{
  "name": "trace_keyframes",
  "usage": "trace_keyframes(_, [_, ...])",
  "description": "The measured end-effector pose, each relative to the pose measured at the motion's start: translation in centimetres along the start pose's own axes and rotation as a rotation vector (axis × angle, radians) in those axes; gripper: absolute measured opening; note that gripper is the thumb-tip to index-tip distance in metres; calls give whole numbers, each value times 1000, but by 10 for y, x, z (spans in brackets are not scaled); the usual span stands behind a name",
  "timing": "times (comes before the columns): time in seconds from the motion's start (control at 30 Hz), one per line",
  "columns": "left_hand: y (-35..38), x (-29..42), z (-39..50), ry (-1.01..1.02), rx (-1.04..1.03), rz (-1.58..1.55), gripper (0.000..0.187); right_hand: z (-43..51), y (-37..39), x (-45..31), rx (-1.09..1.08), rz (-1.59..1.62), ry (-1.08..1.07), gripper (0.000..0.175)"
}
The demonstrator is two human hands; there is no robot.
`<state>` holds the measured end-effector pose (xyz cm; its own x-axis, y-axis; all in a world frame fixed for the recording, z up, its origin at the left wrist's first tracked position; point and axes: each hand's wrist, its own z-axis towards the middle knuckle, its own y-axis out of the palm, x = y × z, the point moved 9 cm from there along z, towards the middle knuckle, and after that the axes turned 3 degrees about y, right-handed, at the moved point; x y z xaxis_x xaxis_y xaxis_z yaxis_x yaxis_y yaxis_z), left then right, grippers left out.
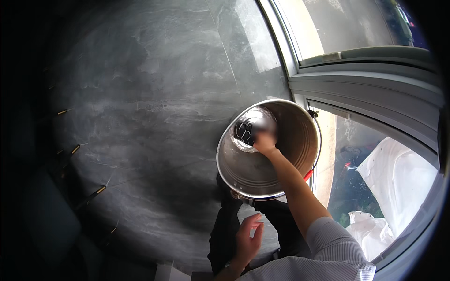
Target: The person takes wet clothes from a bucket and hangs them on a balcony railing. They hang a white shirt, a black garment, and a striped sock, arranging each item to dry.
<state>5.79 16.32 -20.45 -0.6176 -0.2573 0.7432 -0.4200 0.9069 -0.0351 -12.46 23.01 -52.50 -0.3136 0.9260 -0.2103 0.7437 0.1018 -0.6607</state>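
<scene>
A large round metal bucket (242, 175) stands in front of me beside the window frame, its wire handle with a red grip hanging over the right side. Inside it, near the bottom, lies something black with pale lines (243, 131); I cannot tell what it is. My right hand (265, 140) reaches down into the bucket next to the black thing. Its fingers are blurred, so what they hold does not show. My left hand (249, 237) is below the bucket, over my legs, with its fingers curved and apart and nothing in them.
A dark grey stone-look floor (147, 105) spreads to the left. The pale frame (365, 84) of a window or sliding door runs along the right. Crumpled white sheeting (397, 182) shows through its glass. Dark furniture-like shapes with brass-coloured parts (101, 189) stand at far left.
</scene>
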Motion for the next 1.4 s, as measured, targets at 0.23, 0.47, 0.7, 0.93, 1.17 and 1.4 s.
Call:
trace_keyframes(0.23, [11,-37,71,-384,144,-633,66,-154,-104,-23,-312,1303,255,41])
trace_keyframes(0.47, [63,14,106,-374,-40,-1025,46,-259,-184,-57,-226,1285,242,66])
trace_keyframes(0.7, [66,71,66,-237,143,-969,31,-301,-260,-57,407,1075,302,55])
trace_keyframes(0.93, [61,164,0,-211,231,-842,50,-332,-283,-72,398,1549,464,45])
trace_keyframes(1.17, [46,179,12,-26,260,-457,45,-349,-313,-80,395,1456,474,43])
trace_keyframes(1.4, [41,170,32,41,240,-378,42,-328,-289,-76,405,1550,488,39])
